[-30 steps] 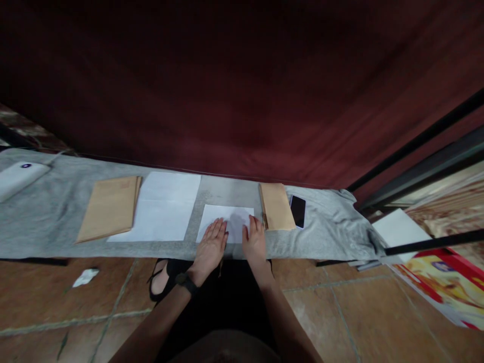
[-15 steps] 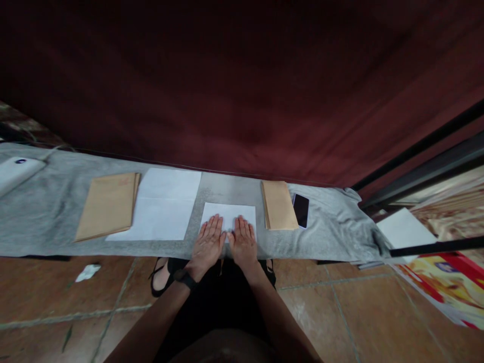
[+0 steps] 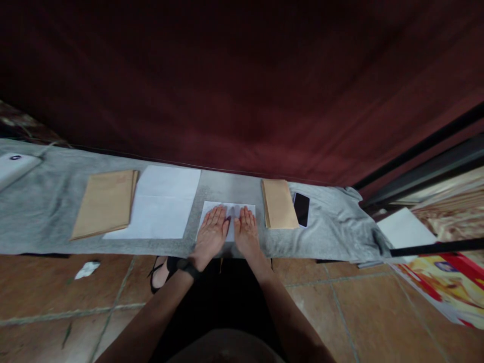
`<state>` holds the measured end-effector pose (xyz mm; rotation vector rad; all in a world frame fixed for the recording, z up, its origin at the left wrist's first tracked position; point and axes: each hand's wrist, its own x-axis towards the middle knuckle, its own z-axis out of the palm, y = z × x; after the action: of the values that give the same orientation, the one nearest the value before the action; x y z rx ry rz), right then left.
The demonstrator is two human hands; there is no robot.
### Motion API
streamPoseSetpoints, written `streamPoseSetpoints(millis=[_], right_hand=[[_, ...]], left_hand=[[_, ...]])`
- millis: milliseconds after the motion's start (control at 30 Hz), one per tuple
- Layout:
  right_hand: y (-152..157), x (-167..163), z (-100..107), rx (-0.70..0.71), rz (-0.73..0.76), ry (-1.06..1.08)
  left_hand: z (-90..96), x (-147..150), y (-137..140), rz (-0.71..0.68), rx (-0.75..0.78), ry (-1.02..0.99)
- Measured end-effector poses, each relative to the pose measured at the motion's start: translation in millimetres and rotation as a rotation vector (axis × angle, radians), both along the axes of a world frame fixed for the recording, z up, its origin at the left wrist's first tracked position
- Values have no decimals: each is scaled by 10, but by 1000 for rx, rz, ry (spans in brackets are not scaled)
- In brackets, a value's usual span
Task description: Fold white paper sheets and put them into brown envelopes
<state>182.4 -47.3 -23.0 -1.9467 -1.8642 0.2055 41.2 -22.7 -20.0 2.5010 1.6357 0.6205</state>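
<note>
Viewed remotely: left hand [image 3: 212, 233] and right hand [image 3: 247, 234] lie open, palms down, gripping nothing, on the small white paper [image 3: 232, 214] — left of the brown envelopes [image 3: 280, 204] on grey cloth [image 3: 227, 183]. I judge this step pressing flat — next move calls for even pressure.

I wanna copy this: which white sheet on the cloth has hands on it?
The smaller white sheet, under the left hand and right hand; the larger white sheet, further left, has none.
</note>
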Motion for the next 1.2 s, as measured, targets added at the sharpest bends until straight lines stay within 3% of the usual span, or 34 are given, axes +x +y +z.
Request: streamPoseSetpoints(millis=[167,267,733,1067,1200], right_hand=[[324,-127,22,-101,60,2],[353,-99,-57,-106,89,-34],[146,195,-271,9,-74,-125],[-12,315,-333,123,-82,-151],[-31,297,-244,113,-105,-133]], left_hand=[[-86,167,268,-66,-109,78],[-153,134,303,-79,-84,86],[-248,-178,246,134,-38,28],[-155,-200,199,147,-30,27],[-75,-123,-28,75,5,13]])
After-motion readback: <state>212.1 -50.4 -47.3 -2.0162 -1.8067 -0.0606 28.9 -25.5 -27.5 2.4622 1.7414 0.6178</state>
